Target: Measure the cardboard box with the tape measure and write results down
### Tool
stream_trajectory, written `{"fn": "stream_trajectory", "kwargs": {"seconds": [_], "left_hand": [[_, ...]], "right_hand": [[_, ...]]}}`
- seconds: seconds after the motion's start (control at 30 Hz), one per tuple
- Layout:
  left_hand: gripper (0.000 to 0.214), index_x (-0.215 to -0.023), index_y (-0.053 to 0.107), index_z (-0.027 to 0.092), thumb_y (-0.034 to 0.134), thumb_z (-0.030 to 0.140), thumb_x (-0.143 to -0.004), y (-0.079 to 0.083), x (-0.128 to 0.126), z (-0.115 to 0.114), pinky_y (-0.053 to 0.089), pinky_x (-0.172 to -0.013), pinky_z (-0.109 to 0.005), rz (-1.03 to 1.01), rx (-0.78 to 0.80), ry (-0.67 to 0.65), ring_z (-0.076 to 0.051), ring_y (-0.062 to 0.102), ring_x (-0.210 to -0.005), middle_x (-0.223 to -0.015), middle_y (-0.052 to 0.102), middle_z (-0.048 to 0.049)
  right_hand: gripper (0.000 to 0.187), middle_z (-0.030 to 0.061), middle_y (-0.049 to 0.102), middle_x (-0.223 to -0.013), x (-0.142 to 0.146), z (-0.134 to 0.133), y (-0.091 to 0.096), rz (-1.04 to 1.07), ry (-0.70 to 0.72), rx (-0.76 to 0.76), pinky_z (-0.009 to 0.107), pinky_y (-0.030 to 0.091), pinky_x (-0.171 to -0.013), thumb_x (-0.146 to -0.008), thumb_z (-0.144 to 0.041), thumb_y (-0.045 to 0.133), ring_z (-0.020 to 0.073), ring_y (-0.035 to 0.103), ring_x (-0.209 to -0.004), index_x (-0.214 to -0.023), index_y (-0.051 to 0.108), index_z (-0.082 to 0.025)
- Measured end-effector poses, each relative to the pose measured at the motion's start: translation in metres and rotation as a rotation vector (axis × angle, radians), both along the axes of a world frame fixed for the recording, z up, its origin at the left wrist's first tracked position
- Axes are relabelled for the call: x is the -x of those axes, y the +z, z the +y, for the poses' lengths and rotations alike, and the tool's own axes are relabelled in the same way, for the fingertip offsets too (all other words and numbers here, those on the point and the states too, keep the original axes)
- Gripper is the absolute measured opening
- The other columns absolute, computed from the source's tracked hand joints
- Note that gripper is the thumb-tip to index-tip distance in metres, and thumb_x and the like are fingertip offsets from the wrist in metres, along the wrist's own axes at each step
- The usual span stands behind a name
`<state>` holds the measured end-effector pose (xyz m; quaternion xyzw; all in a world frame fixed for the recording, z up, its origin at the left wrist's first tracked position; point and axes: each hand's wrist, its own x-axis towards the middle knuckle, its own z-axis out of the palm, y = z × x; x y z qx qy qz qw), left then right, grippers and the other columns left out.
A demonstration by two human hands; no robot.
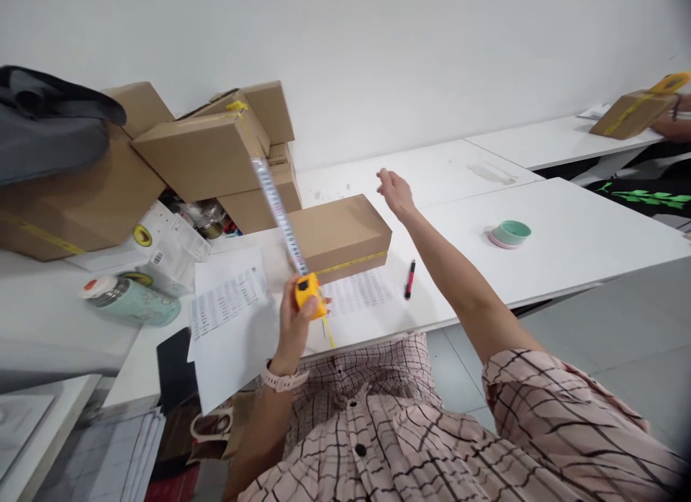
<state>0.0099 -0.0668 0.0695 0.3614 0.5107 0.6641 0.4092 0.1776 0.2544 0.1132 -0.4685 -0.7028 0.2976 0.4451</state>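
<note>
My left hand (294,322) is closed around a yellow tape measure (309,292). Its white blade (275,207) runs up and left to the edge of a cardboard box (199,153) on the pile. My right hand (396,191) reaches out over the far end of a long brown box (340,232) lying on the white table (566,235). Its fingers are loosely spread and hold nothing. Printed sheets (227,300) lie under and beside the long box. A red pen (410,279) rests to the right of it.
Stacked cardboard boxes (70,192) fill the left, with a dark bag (48,127) on top. A green bottle (134,300) lies on its side. A green tape roll (511,233) sits to the right. Another person's arm (677,124) holds a box (629,114) at the far right.
</note>
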Motion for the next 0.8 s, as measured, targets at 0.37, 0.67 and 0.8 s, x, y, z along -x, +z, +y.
{"fn": "stream_trajectory", "kwargs": {"seconds": [0.37,0.67,0.8], "left_hand": [[0.057,-0.112,0.052,0.022,0.072,0.056,-0.071,0.008,0.067,0.036,0.058,-0.054,-0.029,0.067,0.024,0.044,-0.017,0.071,-0.067,-0.104,0.064,-0.0031],[0.057,-0.113,0.051,0.025,0.075,0.054,-0.070,0.053,0.073,0.068,0.059,-0.056,-0.029,0.196,-0.051,0.068,-0.015,0.070,-0.066,-0.108,0.063,-0.0028],[0.060,-0.120,0.049,0.028,0.079,0.048,-0.072,0.033,0.032,0.056,0.060,-0.060,-0.030,0.190,-0.065,-0.135,-0.017,0.071,-0.075,-0.112,0.061,-0.0031]], "right_hand": [[0.073,0.0083,0.065,-0.138,-0.031,-0.073,-0.026,-0.084,0.136,0.117,0.043,0.047,-0.101,-0.088,-0.077,0.048,0.0284,0.062,-0.117,-0.144,0.056,-0.030],[0.042,0.0159,0.064,-0.129,0.009,-0.037,0.028,-0.422,-0.030,-0.230,0.052,0.040,-0.104,-0.096,-0.053,0.052,0.0369,0.050,-0.126,-0.095,0.077,-0.019],[0.037,0.0149,0.070,-0.116,0.028,-0.017,0.033,-0.442,0.105,-0.236,0.045,0.042,-0.100,-0.101,-0.034,0.039,0.0320,0.059,-0.113,-0.100,0.072,-0.018]]}}
